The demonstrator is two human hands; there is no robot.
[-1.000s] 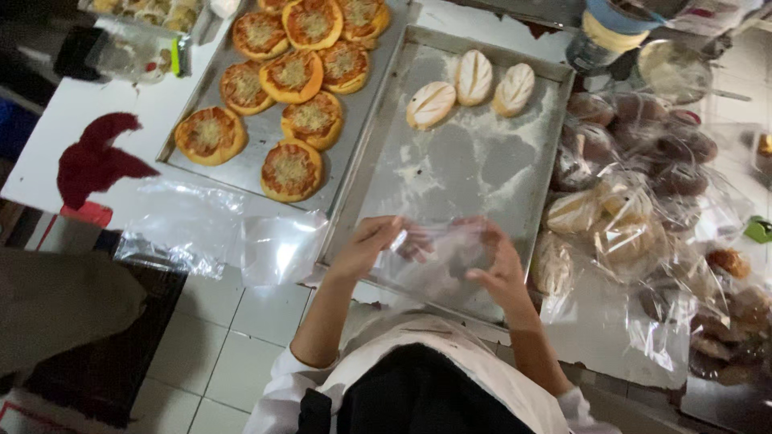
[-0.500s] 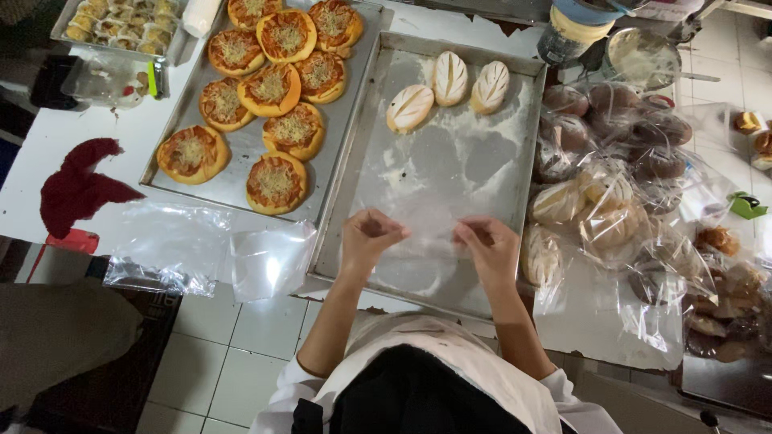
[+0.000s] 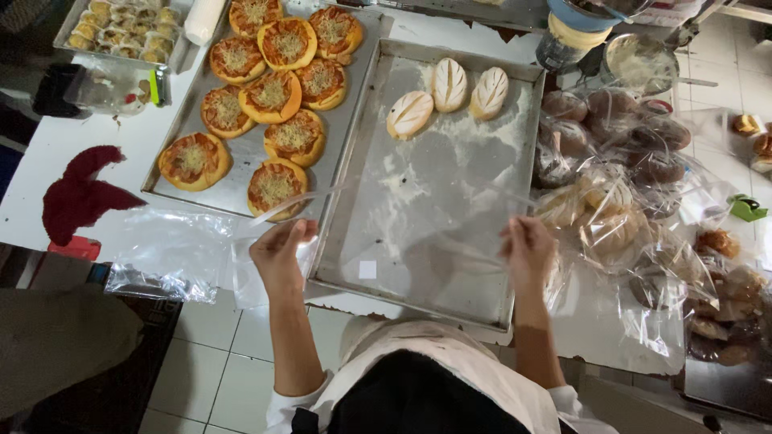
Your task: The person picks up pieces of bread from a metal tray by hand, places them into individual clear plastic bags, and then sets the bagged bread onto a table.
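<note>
My left hand (image 3: 279, 251) and my right hand (image 3: 527, 245) are spread far apart, each pinching an end of a clear plastic bag (image 3: 402, 221) stretched taut between them. The bag hangs over a floury metal tray (image 3: 490, 273). At the tray's far end lie three pale scored buns (image 3: 449, 90). My left hand is over the tray's left rim, my right hand near its right rim.
A second tray (image 3: 241, 189) at the left holds several round topped buns (image 3: 273, 96). Loose clear bags (image 3: 165, 253) lie at the near left beside a red cloth (image 3: 80, 193). Bagged breads (image 3: 619, 201) pile up at the right. Containers (image 3: 579, 32) stand at the back.
My hands were together over the near end of the floury tray, working the bag. They have pulled apart sideways, and the bag is now stretched wide between them.
</note>
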